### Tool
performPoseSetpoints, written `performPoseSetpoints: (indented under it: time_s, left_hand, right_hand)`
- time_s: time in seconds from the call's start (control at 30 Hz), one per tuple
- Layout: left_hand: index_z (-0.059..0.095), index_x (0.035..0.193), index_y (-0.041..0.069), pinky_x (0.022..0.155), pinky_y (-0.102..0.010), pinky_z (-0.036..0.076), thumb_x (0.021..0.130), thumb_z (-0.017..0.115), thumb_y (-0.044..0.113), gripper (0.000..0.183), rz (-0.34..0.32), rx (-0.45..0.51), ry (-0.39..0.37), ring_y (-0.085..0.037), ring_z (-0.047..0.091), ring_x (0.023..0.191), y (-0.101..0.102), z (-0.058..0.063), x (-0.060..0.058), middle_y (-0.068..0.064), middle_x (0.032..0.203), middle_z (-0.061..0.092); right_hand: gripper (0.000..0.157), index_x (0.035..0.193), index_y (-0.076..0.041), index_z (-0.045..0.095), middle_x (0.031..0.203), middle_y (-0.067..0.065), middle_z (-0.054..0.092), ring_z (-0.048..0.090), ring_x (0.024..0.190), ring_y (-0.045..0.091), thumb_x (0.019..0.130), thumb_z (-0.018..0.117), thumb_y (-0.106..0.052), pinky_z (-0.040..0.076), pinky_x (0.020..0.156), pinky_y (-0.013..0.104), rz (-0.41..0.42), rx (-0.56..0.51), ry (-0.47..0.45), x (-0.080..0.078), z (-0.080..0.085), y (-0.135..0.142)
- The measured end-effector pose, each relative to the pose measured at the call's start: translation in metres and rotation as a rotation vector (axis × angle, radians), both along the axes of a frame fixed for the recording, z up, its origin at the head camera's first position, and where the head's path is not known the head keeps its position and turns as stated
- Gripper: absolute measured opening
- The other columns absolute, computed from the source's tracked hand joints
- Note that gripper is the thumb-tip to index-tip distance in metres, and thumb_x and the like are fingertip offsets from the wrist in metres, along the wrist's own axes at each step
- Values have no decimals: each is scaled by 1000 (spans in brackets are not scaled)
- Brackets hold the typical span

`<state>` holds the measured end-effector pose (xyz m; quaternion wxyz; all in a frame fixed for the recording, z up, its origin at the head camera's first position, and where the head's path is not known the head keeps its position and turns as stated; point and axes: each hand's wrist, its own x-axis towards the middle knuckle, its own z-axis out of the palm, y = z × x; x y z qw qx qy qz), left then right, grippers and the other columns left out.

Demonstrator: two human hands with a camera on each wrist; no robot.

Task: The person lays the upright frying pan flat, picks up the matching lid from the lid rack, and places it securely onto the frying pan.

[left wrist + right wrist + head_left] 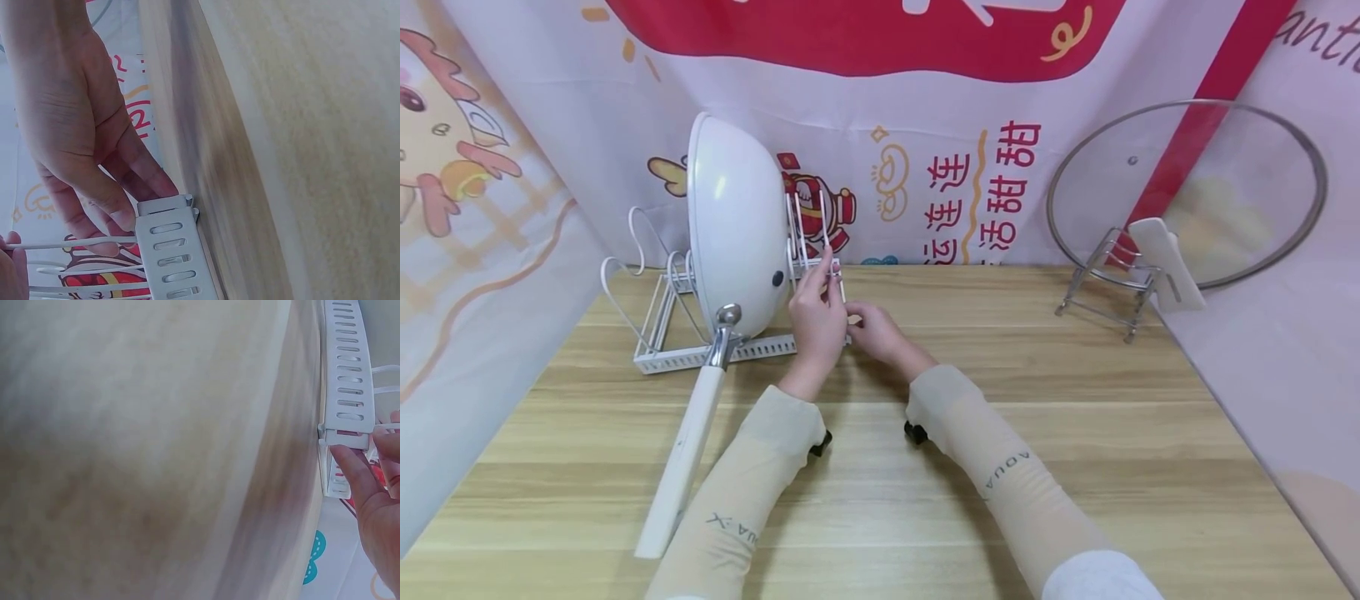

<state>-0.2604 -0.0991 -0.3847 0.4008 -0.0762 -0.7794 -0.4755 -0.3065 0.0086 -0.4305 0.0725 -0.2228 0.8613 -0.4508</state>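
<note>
A white wok (737, 225) stands on its side in a white dish rack (681, 360) with wire dividers, its long white handle (681, 462) pointing toward me. At the rack's right end, my left hand (817, 325) pinches an upright wire divider (824, 218); its fingertips (14, 272) meet the wire in the left wrist view. My right hand (880, 332) is low at the same corner. In the right wrist view its thumb and finger grip the end piece (347, 439) of the slotted front rail (350, 369). The divider's foot is partly hidden by fingers.
A large glass lid (1317, 179) with a metal rim leans in a small metal stand (1101, 279) at the back right. A white slotted piece (1172, 267) is in front of it. A printed cloth (925, 108) hangs behind the wooden table (1075, 400).
</note>
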Motion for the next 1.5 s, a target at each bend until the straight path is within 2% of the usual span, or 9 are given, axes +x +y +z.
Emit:
performPoseSetpoints:
  time_s: [0.57, 0.8, 1.17, 1.5]
  left_hand:
    - [59, 140, 2, 89, -26, 58, 99, 59, -9, 43, -13, 5, -10, -29, 68, 107, 0, 0, 2, -18, 117, 69]
    - [58, 141, 2, 89, -25, 58, 99, 58, -9, 44, -21, 22, -20, -29, 68, 107, 0, -1, 3, -19, 117, 69]
    - [60, 140, 1, 88, -26, 58, 98, 59, -11, 43, -27, 15, -8, -29, 68, 105, 2, 1, 4, -19, 113, 69]
    - [60, 139, -1, 88, -26, 59, 97, 58, -11, 43, -42, 32, -15, -29, 69, 103, 4, 0, 4, -21, 111, 70]
  right_hand:
    - [31, 131, -3, 67, 134, 13, 65, 62, 120, 26, 101, 60, 2, 57, 94, 33, 6, 5, 23, 3, 1, 0]
    - [32, 132, -5, 67, 136, 12, 64, 61, 123, 25, 101, 61, 1, 57, 95, 33, 10, 13, -5, 4, 3, 0]
    - [30, 130, -6, 67, 136, 10, 65, 60, 124, 24, 102, 61, -1, 56, 97, 36, 11, 19, -12, 5, 5, 4]
    - [31, 132, -6, 67, 135, 10, 65, 59, 126, 24, 101, 63, -2, 55, 98, 34, 24, 18, -13, 5, 6, 6]
